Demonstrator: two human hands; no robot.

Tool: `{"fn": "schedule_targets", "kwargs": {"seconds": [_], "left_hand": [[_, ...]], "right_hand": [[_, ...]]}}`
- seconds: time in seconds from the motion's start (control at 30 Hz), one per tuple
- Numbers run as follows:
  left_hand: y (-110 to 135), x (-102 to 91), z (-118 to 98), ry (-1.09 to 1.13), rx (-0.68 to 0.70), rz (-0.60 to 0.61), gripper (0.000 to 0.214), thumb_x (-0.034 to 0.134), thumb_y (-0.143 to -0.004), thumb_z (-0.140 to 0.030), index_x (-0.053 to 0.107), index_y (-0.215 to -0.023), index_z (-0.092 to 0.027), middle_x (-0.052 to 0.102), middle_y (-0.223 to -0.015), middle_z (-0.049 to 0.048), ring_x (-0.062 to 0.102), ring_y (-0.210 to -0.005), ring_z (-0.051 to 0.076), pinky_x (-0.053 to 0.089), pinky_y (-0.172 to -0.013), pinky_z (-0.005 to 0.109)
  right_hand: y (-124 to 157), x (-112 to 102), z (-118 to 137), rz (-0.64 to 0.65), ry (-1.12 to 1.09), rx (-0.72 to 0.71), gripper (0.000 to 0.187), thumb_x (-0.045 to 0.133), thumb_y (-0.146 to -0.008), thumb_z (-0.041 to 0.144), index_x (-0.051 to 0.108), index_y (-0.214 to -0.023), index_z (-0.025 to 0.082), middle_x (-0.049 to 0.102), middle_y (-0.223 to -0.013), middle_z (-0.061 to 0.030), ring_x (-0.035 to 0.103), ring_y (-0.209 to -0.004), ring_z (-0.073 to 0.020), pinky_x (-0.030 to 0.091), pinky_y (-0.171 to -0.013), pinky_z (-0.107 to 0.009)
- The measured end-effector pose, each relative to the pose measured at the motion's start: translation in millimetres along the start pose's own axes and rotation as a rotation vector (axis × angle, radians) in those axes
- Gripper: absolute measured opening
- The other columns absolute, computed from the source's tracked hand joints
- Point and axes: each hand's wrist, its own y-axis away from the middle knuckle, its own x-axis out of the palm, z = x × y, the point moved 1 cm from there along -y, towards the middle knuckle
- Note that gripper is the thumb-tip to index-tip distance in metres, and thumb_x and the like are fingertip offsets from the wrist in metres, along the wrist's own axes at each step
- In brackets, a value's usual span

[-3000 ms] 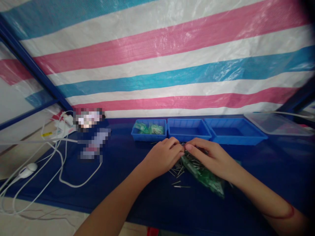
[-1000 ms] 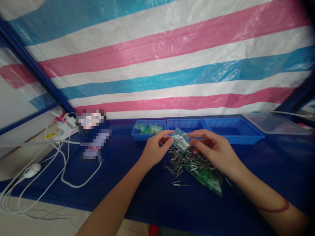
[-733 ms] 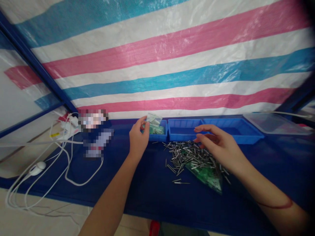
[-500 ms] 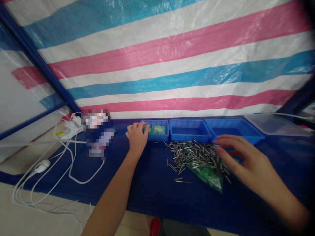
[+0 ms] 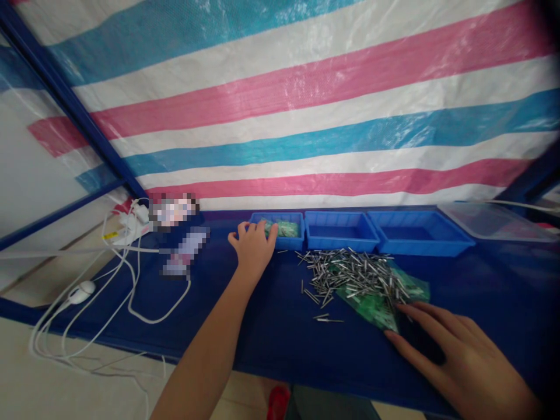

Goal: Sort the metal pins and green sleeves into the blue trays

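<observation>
My left hand [image 5: 254, 248] is over the near left corner of a small blue bin [image 5: 301, 236], its fingers apart and bent downward. Whether the hidden fingertips touch the bin I cannot tell. Inside the bin lie small green plastic packets [image 5: 286, 228]. My right hand [image 5: 464, 350] is open at the right end of a heap of thin metal pins [image 5: 354, 271]. Its thumb and forefinger stand apart beside the green plastic bag [image 5: 371, 309] under the heap. Nothing shows between those fingers.
Two more blue bins, a middle one [image 5: 341, 233] and a wider right one [image 5: 420, 233], stand along the back. A clear plastic sheet [image 5: 490, 221] lies at the right. White cables [image 5: 131, 291] and a power strip [image 5: 131, 230] crowd the left; a few loose pins [image 5: 328, 319] lie near the front.
My right hand has come back toward me, from near the right bin down to the bag's near right edge. My left hand has shifted slightly right, still at the left bin.
</observation>
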Motion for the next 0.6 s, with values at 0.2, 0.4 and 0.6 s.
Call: {"fn": "schedule_targets", "kwargs": {"seconds": [0.2,0.4,0.6], "left_hand": [[3,-0.3,-1,-0.03,-0.006,-0.048,0.04,0.04,-0.093,-0.049,0.07,-0.098,-0.023,0.053,-0.13,0.0126,0.034,-0.124,0.035,0.027,-0.094,0.057],[6,-2.2,-9,0.053,0.079,-0.068,0.037,0.047,-0.09,-0.047,0.062,-0.118,-0.026,0.045,-0.136,0.0117,0.029,-0.13,0.035,0.029,-0.098,0.055],[19,-8.0,-35,0.356,0.305,-0.075,0.033,0.051,-0.09,-0.041,0.061,-0.116,-0.025,0.053,-0.126,0.0087,0.038,-0.123,0.028,0.032,-0.103,0.047]], "right_hand": [[-3,-3,9,-0.031,0.077,-0.024,0.045,0.038,-0.09,0.052,0.067,-0.109,0.024,0.062,-0.115,-0.0125,0.055,-0.107,-0.0346,0.047,-0.08,-0.048],[-13,-9,13,-0.062,0.108,-0.046,0.042,0.04,-0.091,0.048,0.071,-0.099,0.021,0.066,-0.104,-0.0127,0.061,-0.089,-0.0295,0.046,-0.073,-0.044],[-25,-18,14,-0.175,0.091,-0.19,0.032,0.046,-0.092,0.038,0.07,-0.092,0.017,0.068,-0.097,-0.0097,0.062,-0.076,-0.0222,0.045,-0.071,-0.037]]}}
